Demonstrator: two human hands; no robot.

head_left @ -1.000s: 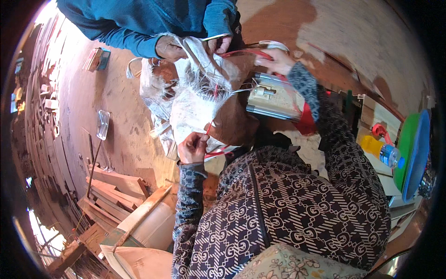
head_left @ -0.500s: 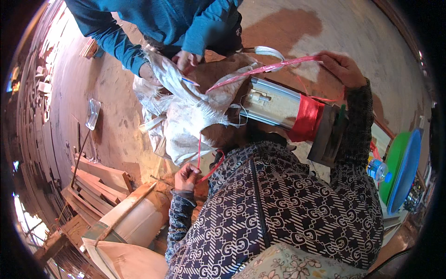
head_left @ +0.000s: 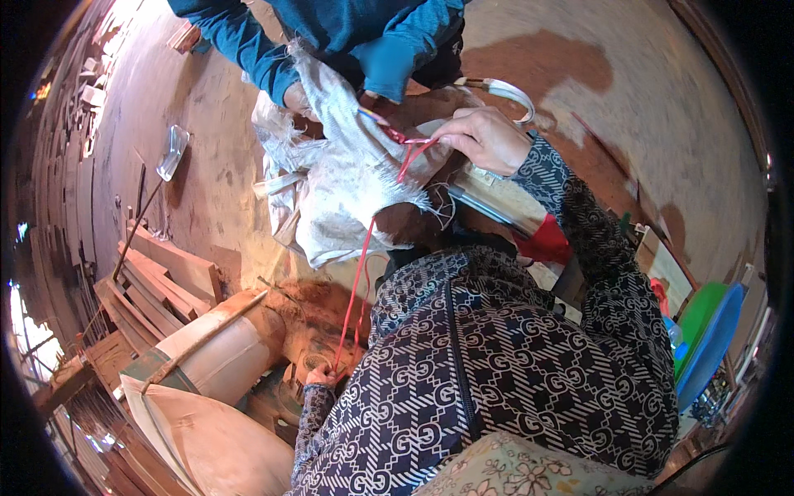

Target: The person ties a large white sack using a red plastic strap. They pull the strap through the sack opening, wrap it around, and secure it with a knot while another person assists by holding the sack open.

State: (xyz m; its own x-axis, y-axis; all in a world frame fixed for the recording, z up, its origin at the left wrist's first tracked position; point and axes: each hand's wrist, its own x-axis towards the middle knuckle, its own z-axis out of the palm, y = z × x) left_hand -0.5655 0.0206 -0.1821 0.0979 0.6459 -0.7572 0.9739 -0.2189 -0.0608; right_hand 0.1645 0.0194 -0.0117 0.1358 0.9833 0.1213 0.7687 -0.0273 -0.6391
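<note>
A red plastic string (head_left: pixel 356 285) runs taut between my two hands, across a frayed white woven sack (head_left: pixel 347 186). My left hand (head_left: pixel 321 376) is low beside my left hip, its fingers closed on the lower end. Over the sack's right side, my right hand (head_left: pixel 485 139) pinches the other part of the string. Across from me, a person in a teal top (head_left: pixel 322 25) holds the gathered upper part of the sack. One of that person's hands (head_left: pixel 298 99) shows at the sack's left; the other is mostly hidden.
At lower left lie wooden boards (head_left: pixel 169 277) and a thick pale cylinder (head_left: pixel 227 339). A long lamp-like fixture with red cloth (head_left: pixel 546 240) sits under my right arm. Green (head_left: pixel 703 318) and blue (head_left: pixel 718 351) basins stand at right.
My right hand has moved left and down, from the far right to close over the sack. My left hand has gone lower, drawing the string straight.
</note>
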